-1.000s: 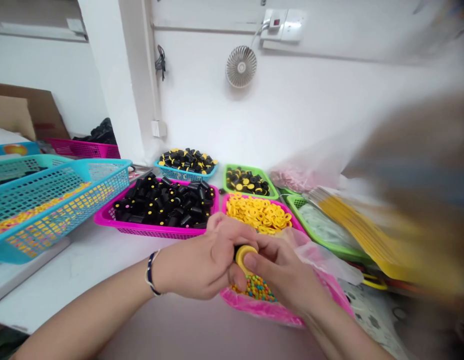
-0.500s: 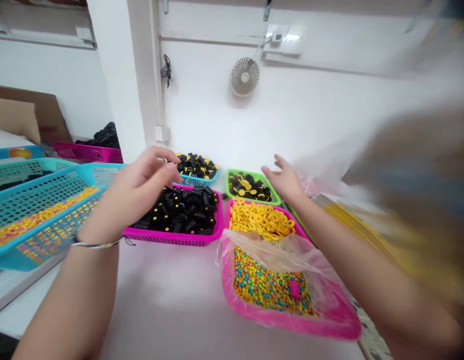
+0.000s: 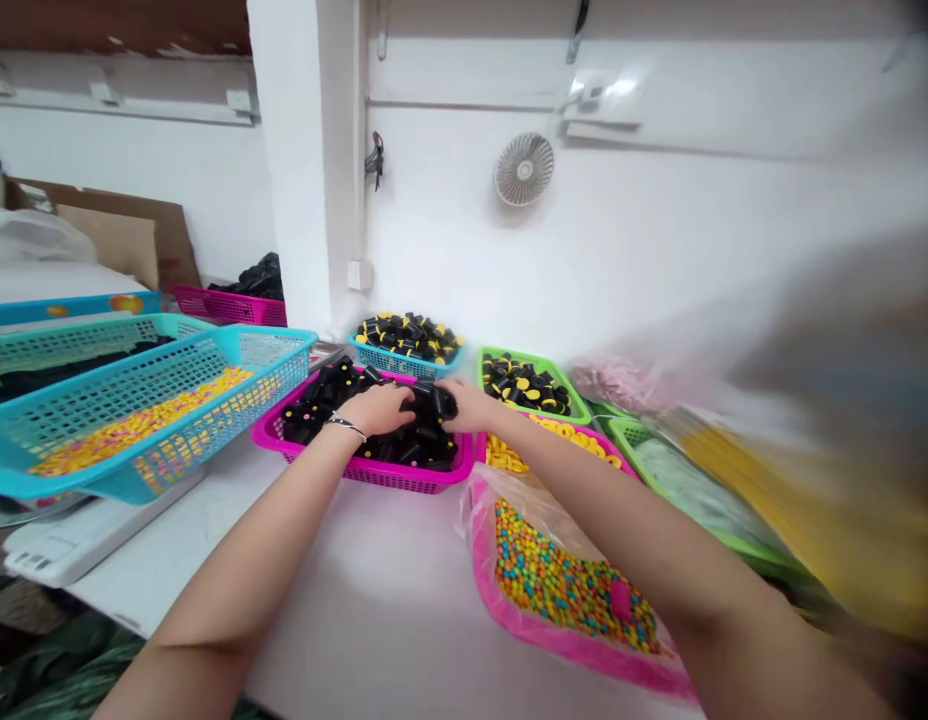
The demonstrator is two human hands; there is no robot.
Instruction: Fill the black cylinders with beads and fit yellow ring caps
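Both of my hands are at the magenta basket (image 3: 393,476) of small black pieces (image 3: 426,445), some with yellow or pink dots. My left hand (image 3: 381,408) is over the middle of the pile, its fingers curled down against black pieces. On the basket's right side, my right hand (image 3: 464,405) has its fingers closed round black pieces. Exactly which pieces each hand grips is partly hidden. Yellow rings (image 3: 576,435) lie in a pink basket under my right forearm. Nearer me, a pink tray (image 3: 535,625) lined with clear plastic holds colourful beads (image 3: 554,570) and a pink scoop-like piece (image 3: 620,600).
Behind stand a blue basket (image 3: 404,366) and a green basket (image 3: 576,400), both with black and yellow pieces. At left, a long blue basket (image 3: 81,485) holds yellow and pink bits. A small fan (image 3: 524,170) is on the wall. Plastic-wrapped items lie at right.
Both hands have come down into the basket of black pieces, my right hand moving left from beside the green basket. Fingers that were spread are now on the pieces. The view has shifted left.
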